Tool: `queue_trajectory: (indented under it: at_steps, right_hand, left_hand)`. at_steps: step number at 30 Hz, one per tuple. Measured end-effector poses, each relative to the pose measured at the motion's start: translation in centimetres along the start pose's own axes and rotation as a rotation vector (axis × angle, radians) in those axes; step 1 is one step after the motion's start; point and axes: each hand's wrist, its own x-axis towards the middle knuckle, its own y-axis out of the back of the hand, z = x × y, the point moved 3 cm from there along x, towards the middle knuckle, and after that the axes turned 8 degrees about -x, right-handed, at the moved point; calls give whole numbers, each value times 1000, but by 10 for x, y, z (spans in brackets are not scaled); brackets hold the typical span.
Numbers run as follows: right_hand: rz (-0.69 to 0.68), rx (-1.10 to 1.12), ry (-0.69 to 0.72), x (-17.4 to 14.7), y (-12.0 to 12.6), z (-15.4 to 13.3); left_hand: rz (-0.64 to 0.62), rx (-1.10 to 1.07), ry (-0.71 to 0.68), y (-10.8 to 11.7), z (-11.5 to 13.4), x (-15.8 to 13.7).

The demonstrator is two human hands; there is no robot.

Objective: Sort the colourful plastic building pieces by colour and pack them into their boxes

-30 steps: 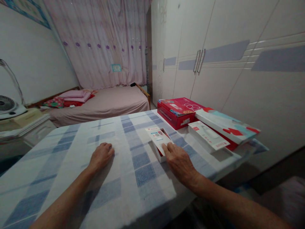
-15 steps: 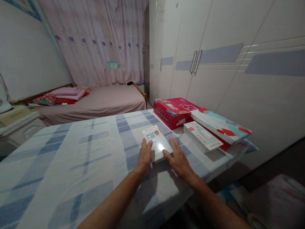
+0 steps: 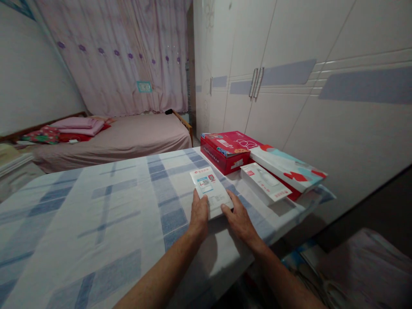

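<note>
Gripping small white box (image 3: 210, 194) two-handed | left hand (image 3: 199, 211) at its 8 o'clock, right hand (image 3: 238, 215) at 4 | box seemingly resting on table (image 3: 119, 214), underside hidden | red box (image 3: 228, 150) at its 1 o'clock

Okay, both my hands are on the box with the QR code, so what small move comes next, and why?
I'd probably press lightly on the near end of the QR-code box with both thumbs. Your left hand and right hand hold its sides, thumbs at the top, and I can't tell whether it's fully closed.
</note>
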Motion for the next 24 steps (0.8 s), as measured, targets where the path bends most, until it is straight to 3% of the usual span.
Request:
queue_trajectory:
  at_steps: [8, 12, 18, 21, 24]
  right_hand:
    - [93, -172, -138, 14, 49, 42]
    - [167, -277, -118, 14, 65, 58]
    - [364, -534, 172, -15, 74, 42]
    - [359, -621, 286, -28, 72, 31]
    - [320, -706, 313, -33, 65, 34]
  left_hand:
    - [-56, -285, 51, -73, -18, -1]
    - [-87, -356, 106, -96, -24, -4]
    - [-123, -331, 167, -97, -22, -14]
    - [-148, -323, 176, -94, -19, -20]
    - [-179, -327, 169, -93, -18, -25]
